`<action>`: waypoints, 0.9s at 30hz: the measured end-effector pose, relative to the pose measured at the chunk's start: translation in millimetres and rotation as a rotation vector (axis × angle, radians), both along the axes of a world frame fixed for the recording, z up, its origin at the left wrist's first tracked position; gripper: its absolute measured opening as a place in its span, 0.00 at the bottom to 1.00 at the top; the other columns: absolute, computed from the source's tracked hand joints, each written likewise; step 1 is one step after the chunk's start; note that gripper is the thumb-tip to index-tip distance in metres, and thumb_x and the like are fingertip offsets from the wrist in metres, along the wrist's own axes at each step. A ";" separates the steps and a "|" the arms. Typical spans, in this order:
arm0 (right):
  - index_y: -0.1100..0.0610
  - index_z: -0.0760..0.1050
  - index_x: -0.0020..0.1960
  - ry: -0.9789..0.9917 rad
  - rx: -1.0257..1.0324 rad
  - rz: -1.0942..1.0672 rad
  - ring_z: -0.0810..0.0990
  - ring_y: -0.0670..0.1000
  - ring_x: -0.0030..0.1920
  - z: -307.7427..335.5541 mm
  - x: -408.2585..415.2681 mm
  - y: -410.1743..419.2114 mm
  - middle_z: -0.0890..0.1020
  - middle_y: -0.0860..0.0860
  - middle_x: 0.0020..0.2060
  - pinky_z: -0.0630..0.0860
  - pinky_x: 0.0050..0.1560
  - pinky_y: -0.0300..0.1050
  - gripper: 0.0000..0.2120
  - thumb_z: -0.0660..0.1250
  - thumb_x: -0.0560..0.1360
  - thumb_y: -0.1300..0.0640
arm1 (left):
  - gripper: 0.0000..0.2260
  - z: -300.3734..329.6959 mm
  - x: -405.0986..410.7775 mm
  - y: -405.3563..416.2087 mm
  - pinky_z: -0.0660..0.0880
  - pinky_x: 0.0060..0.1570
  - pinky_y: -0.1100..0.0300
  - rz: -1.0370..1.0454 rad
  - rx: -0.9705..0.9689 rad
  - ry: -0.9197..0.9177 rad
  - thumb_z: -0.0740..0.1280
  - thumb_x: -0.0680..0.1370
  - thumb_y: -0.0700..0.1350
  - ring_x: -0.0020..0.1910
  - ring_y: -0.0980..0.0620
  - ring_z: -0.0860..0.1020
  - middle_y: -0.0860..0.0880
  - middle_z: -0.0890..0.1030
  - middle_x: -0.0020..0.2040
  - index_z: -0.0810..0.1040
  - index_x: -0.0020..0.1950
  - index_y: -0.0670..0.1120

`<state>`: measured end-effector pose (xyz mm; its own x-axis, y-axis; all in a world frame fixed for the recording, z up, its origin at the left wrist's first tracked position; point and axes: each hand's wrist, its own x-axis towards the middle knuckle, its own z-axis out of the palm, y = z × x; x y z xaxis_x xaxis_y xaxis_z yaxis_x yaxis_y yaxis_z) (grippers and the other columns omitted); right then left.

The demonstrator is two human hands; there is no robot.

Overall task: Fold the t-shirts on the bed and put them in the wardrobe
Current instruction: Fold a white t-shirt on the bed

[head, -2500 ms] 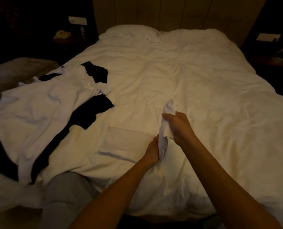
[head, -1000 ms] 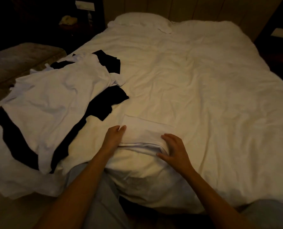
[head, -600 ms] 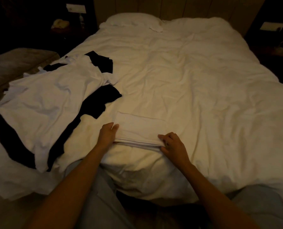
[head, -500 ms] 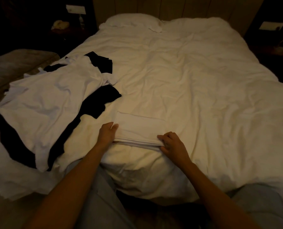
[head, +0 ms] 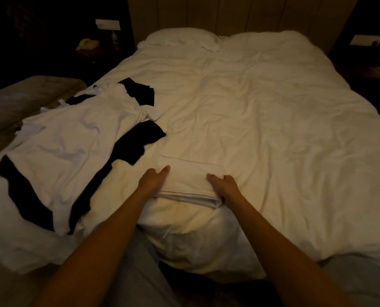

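Observation:
A folded white t-shirt (head: 190, 179) lies on the white bed (head: 262, 120) near its front edge. My left hand (head: 152, 179) holds the shirt's left side, thumb on top and fingers tucked under the edge. My right hand (head: 225, 187) grips the right side, thumb on top and fingers curled round the near right corner. To the left sprawls a pile of unfolded white t-shirts (head: 69, 149) mixed with black t-shirts (head: 140, 138).
A pillow (head: 180, 38) lies at the headboard. A dark nightstand (head: 89, 46) stands at the back left, and a padded bench (head: 18, 98) runs beside the bed's left side. My grey-trousered legs (head: 140, 275) press against the bed's foot.
2.5 s ago I was folding the shirt over in the air. It now lies flat and folded, and both hands have slid from its near edge to its sides and closed on it.

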<state>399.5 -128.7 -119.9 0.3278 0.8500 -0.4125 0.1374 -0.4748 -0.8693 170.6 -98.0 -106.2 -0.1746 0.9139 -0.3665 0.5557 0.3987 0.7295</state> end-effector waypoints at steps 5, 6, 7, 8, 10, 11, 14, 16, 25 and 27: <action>0.69 0.75 0.61 0.234 0.053 -0.072 0.81 0.58 0.48 -4.8 -7.5 -5.1 0.81 0.59 0.56 0.80 0.46 0.50 0.25 0.78 0.69 0.60 | 0.30 -11.2 -4.1 -2.2 0.74 0.60 0.49 0.062 0.116 -0.125 0.64 0.79 0.59 0.62 0.39 0.75 0.39 0.75 0.67 0.70 0.71 0.38; 0.67 0.76 0.60 0.277 0.066 -0.070 0.82 0.56 0.45 -3.8 -3.9 -7.5 0.82 0.59 0.53 0.80 0.41 0.47 0.23 0.78 0.69 0.61 | 0.28 -11.8 -3.8 -3.4 0.75 0.56 0.50 0.076 0.132 -0.197 0.65 0.80 0.57 0.60 0.39 0.76 0.40 0.76 0.65 0.71 0.71 0.38; 0.66 0.77 0.60 0.297 0.084 -0.058 0.82 0.54 0.43 -2.4 0.3 -9.8 0.82 0.58 0.52 0.80 0.38 0.45 0.21 0.77 0.69 0.62 | 0.26 -11.7 -2.9 -5.0 0.76 0.52 0.52 0.078 0.131 -0.258 0.66 0.80 0.56 0.57 0.41 0.76 0.41 0.77 0.63 0.71 0.70 0.39; 0.64 0.77 0.60 0.298 0.108 -0.046 0.82 0.53 0.44 -0.7 5.6 -11.3 0.82 0.58 0.52 0.80 0.38 0.43 0.21 0.77 0.69 0.62 | 0.24 -11.9 -1.7 -6.1 0.76 0.48 0.54 0.064 0.116 -0.299 0.66 0.80 0.54 0.55 0.42 0.77 0.42 0.77 0.61 0.72 0.69 0.41; 0.63 0.78 0.59 0.312 0.133 -0.040 0.82 0.54 0.46 4.1 18.0 -12.6 0.83 0.57 0.51 0.80 0.43 0.46 0.19 0.76 0.70 0.63 | 0.20 -12.2 0.2 -5.1 0.78 0.48 0.52 0.043 0.043 -0.406 0.68 0.79 0.52 0.52 0.43 0.78 0.43 0.79 0.59 0.75 0.65 0.41; 0.63 0.78 0.59 0.336 0.137 -0.038 0.82 0.55 0.47 7.5 24.8 -12.6 0.83 0.58 0.50 0.80 0.45 0.48 0.19 0.76 0.70 0.64 | 0.18 -11.5 2.2 -3.7 0.78 0.51 0.49 0.046 -0.007 -0.490 0.69 0.79 0.50 0.53 0.42 0.79 0.41 0.80 0.59 0.76 0.64 0.40; 0.63 0.77 0.60 0.359 0.150 -0.004 0.82 0.55 0.44 18.2 47.2 -10.9 0.83 0.57 0.47 0.80 0.41 0.47 0.18 0.73 0.71 0.68 | 0.11 -2.1 15.5 -1.9 0.78 0.50 0.50 0.036 -0.090 -0.693 0.69 0.79 0.41 0.50 0.42 0.81 0.40 0.81 0.56 0.78 0.60 0.40; 0.63 0.77 0.60 0.334 0.179 -0.017 0.82 0.54 0.43 26.8 67.8 -7.8 0.83 0.57 0.46 0.80 0.39 0.45 0.18 0.73 0.71 0.69 | 0.09 2.1 34.3 3.2 0.79 0.45 0.52 -0.020 -0.103 -0.748 0.68 0.79 0.37 0.48 0.44 0.81 0.41 0.82 0.55 0.78 0.59 0.42; 0.58 0.78 0.55 0.298 0.243 -0.124 0.82 0.53 0.43 59.0 169.2 1.4 0.84 0.56 0.46 0.79 0.40 0.45 0.08 0.69 0.77 0.59 | 0.13 37.9 140.5 29.7 0.79 0.39 0.56 -0.122 -0.139 -0.845 0.67 0.77 0.38 0.42 0.47 0.83 0.44 0.85 0.46 0.78 0.61 0.39; 0.59 0.79 0.54 0.272 0.224 -0.169 0.82 0.54 0.43 59.8 190.9 6.5 0.84 0.57 0.46 0.78 0.39 0.45 0.10 0.70 0.77 0.54 | 0.12 44.0 171.8 36.4 0.79 0.43 0.54 -0.115 -0.221 -0.859 0.68 0.79 0.49 0.43 0.46 0.83 0.45 0.86 0.43 0.80 0.57 0.42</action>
<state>590.4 -122.2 -60.0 0.3749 0.8724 -0.3135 -0.1757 -0.2651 -0.9481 342.4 -61.5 -62.1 0.3292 0.8021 -0.4983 -0.1021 0.5548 0.8257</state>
